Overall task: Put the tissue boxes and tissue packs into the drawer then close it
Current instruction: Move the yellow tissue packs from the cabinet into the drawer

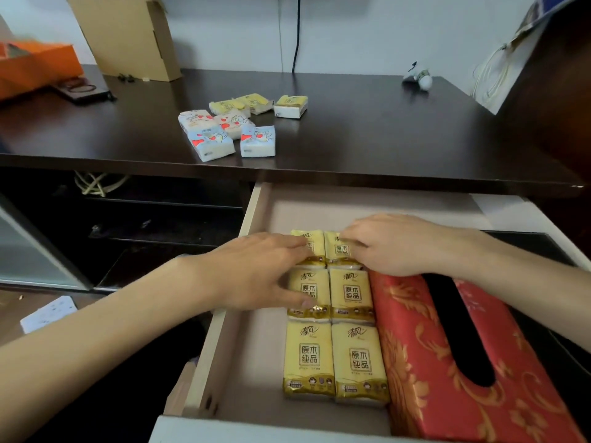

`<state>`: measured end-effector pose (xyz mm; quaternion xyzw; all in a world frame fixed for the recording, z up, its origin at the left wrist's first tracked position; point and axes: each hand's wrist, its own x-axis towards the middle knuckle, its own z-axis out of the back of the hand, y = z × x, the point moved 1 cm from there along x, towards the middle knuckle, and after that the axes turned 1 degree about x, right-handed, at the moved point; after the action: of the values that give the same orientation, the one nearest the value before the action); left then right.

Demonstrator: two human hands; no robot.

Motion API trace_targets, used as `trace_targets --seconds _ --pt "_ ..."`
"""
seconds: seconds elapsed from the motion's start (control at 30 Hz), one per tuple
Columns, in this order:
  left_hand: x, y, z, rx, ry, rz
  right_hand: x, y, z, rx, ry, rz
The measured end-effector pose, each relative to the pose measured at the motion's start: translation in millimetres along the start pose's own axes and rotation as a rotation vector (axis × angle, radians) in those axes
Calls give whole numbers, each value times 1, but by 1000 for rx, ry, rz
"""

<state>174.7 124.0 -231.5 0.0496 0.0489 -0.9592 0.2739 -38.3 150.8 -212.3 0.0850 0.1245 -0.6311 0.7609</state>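
The drawer [246, 356] stands pulled open below the dark desk. Inside it lie several yellow tissue packs [332, 356] in two columns, beside a red tissue box [425, 362] with gold pattern on the right. My left hand [256, 270] rests on the far left yellow pack [315, 246], thumb against the middle row. My right hand [396, 244] presses on the far right yellow pack [339, 249]. On the desk top sit several blue and pink cartoon tissue packs [224, 132] and three small yellow packs [256, 103].
The dark desk [383, 132] carries a cardboard box [128, 33] at the back left, an orange box [32, 65], a black cable [297, 33] and a small figure [417, 78]. A paper bag [511, 59] hangs at the right. A white power strip [48, 313] lies low left.
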Motion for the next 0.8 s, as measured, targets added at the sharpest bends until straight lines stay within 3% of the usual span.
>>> trace_targets --seconds 0.1,0.33,0.47,0.63,0.8 --pt "8 1 -5 74 81 32 5 -6 -7 50 73 -2" --pt "5 2 -11 51 57 9 0 -9 -9 105 54 3" --pt "7 4 -3 19 -9 13 -3 -7 -5 143 -70 15" --pt "2 30 44 -111 -283 162 -6 -9 30 479 -444 28" --pt "-3 76 78 -250 -682 380 28 -3 68 698 -602 122"
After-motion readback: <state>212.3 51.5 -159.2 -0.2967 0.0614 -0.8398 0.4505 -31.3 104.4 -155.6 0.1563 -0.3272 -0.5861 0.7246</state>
